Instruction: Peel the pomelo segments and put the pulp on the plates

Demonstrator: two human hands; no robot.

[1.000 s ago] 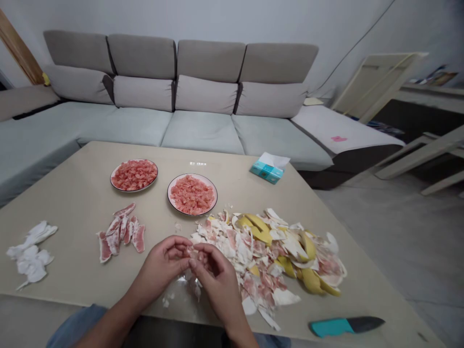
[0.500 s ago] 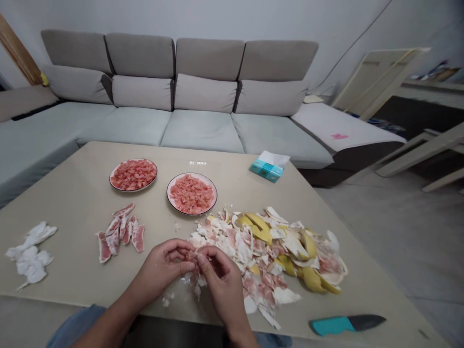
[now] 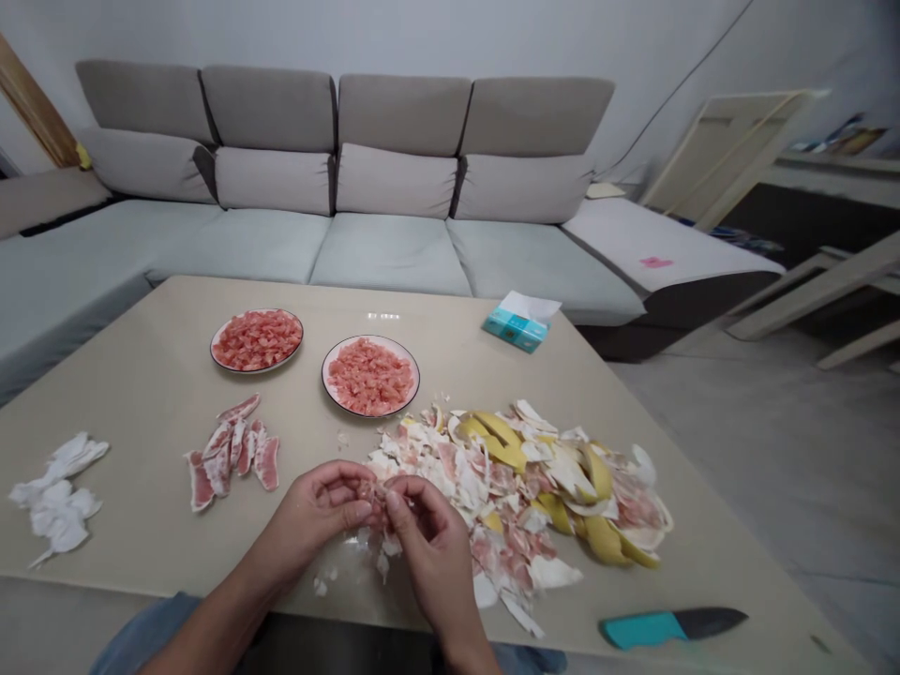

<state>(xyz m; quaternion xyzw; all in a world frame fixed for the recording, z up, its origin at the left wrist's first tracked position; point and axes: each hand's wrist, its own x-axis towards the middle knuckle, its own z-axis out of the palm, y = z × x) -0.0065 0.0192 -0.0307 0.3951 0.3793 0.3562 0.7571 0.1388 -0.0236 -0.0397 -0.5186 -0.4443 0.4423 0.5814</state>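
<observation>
My left hand and my right hand meet over the near edge of the beige table, fingers pinched together on a small pink pomelo piece. Directly right of them lies a big heap of white, pink and yellow pomelo peel. Left of my hands rest several unpeeled pink segments. Farther back stand two plates of peeled pink flesh, the left plate and the right plate.
A knife with a teal handle lies at the near right edge of the table. Crumpled white tissues sit at the far left, a teal tissue pack at the back right. A grey sofa runs behind the table.
Both hands stay in place, fingers working slightly on the piece. The view has shifted a little.
</observation>
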